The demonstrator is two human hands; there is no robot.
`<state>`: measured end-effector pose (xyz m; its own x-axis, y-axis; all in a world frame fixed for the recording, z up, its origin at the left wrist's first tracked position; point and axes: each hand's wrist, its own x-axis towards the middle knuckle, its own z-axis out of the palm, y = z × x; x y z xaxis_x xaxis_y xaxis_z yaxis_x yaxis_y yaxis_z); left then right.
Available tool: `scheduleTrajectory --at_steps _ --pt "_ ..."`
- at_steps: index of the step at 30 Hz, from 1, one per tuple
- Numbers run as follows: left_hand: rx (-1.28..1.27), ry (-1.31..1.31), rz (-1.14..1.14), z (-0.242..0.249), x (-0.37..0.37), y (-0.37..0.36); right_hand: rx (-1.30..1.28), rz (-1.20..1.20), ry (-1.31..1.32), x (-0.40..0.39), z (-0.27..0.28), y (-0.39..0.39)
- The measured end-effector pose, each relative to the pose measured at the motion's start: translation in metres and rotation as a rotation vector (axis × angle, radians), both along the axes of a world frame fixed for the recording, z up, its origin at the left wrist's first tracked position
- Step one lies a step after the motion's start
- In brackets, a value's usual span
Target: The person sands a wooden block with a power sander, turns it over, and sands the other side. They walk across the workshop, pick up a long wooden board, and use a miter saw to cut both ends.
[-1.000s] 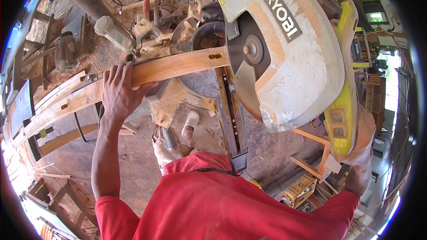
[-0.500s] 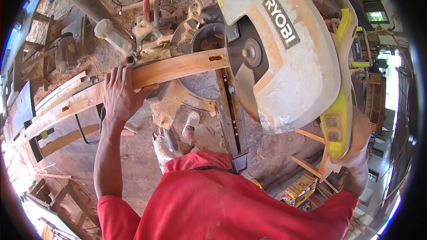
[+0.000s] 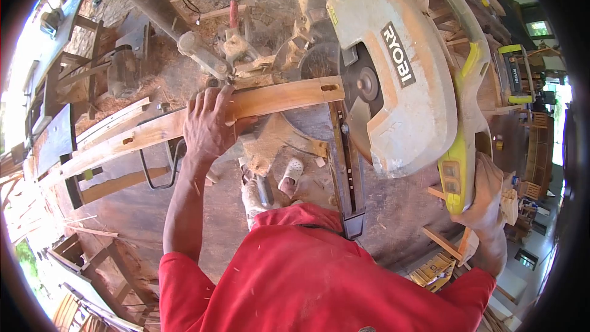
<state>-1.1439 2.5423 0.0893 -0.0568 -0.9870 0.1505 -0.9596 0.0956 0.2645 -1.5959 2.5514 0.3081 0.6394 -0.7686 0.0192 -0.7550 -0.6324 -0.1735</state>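
Observation:
My left hand point(image 3: 209, 124) is closed over a long wooden board point(image 3: 279, 99), fingers across its top and thumb along the near side. The board has slots cut in it, and its right end lies at the saw's blade. My right hand point(image 3: 485, 193) grips the yellow-green saw handle point(image 3: 453, 178) at the right. The miter saw point(image 3: 418, 104) has a dusty grey guard marked RYOBI. Its dark round blade point(image 3: 355, 75) shows in the guard's opening, right by the board's end. The lower part of the blade is partly hidden.
A clamp with a red handle point(image 3: 233, 15) stands behind the board amid sawdust. A black metal support point(image 3: 150, 175) sits under the board's left part. Wood offcuts and a yellow tool point(image 3: 433, 270) lie low at the right. My shoe point(image 3: 294, 171) shows below the saw table.
The saw head has come down, with my right hand still on its handle. My left hand keeps its place on the board. The whole view has shifted, and small chips now show before my shirt.

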Motion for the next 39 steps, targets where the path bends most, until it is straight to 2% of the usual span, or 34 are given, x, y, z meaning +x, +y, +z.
scheduleTrajectory --at_steps 4,9,23,29,32,34,35,37,39 --pt "-0.005 0.017 -0.003 0.001 0.000 0.001 -0.134 0.064 0.007 0.010 -0.008 -0.002" --pt "0.083 0.031 0.034 0.006 -0.002 0.001 -0.126 0.058 -0.023 0.010 -0.021 0.000" --pt "-0.013 -0.003 -0.001 0.002 -0.002 0.002 -0.214 0.095 -0.106 0.013 -0.068 0.005" --pt "0.015 0.007 0.009 0.004 -0.002 0.002 -0.238 0.008 -0.110 0.007 -0.084 0.017" --pt "0.032 -0.002 0.020 0.000 -0.002 0.003 -0.340 -0.048 -0.149 0.018 -0.091 0.026" --pt "-0.007 -0.022 0.055 -0.001 0.003 0.002 -0.767 -0.193 -0.181 0.023 -0.113 0.040" --pt "0.007 -0.032 0.038 0.000 0.003 0.001 -0.788 -0.162 -0.201 0.019 -0.128 0.041" --pt "0.019 -0.053 0.027 -0.002 0.001 0.003 -0.985 -0.252 -0.214 -0.002 -0.153 0.039" --pt "0.041 -0.032 0.017 0.000 0.002 0.004 -0.991 -0.239 -0.270 -0.011 -0.148 0.037"
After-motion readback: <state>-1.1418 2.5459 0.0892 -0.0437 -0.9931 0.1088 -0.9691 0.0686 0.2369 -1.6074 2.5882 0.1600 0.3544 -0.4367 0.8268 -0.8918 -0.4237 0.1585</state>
